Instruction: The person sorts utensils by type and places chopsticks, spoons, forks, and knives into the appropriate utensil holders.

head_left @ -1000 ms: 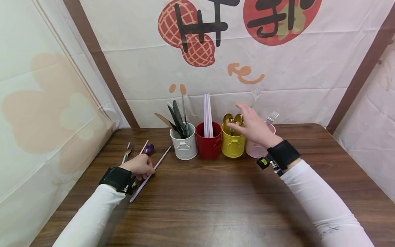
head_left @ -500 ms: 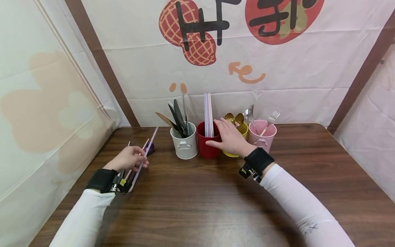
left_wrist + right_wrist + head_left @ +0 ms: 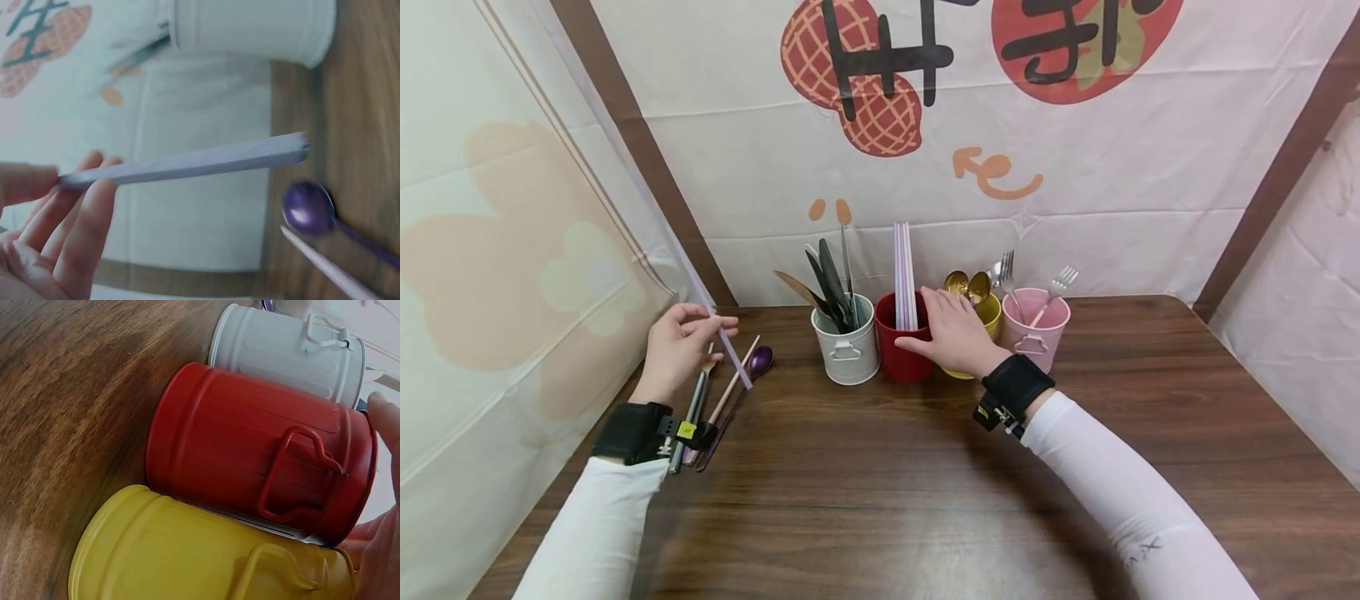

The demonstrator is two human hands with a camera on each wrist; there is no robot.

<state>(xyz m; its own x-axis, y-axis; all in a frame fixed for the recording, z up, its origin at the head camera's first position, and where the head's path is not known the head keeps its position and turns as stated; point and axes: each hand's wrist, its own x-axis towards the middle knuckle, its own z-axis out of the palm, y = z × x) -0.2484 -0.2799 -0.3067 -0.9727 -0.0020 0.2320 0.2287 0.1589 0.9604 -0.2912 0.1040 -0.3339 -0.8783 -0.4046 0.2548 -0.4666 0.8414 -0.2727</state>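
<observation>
My left hand (image 3: 681,346) pinches a lavender chopstick (image 3: 206,162) between thumb and fingers. It is raised at the table's left side, the chopstick slanting with its lower end toward the right. Below lie a purple spoon (image 3: 761,360), a pinkish chopstick (image 3: 732,385) and other slim utensils partly covered by the hand and wrist camera. My right hand (image 3: 958,333) rests at the rim of the red bucket (image 3: 237,444), thumb at the near side and fingers stretched over toward the back. Several pale purple-striped chopsticks (image 3: 905,279) stand upright in that bucket.
Left of the red bucket stands a white bucket (image 3: 850,362) of knives. On its right are a yellow bucket (image 3: 162,556) with gold spoons (image 3: 977,287) and a pink bucket (image 3: 1037,333) with forks (image 3: 1062,282). Printed cloth (image 3: 760,150) hangs behind the table.
My left hand has picked the lavender chopstick up from the table, moved it up and left, and swung its tilt the other way. My right hand has come left from the yellow bucket to the red one.
</observation>
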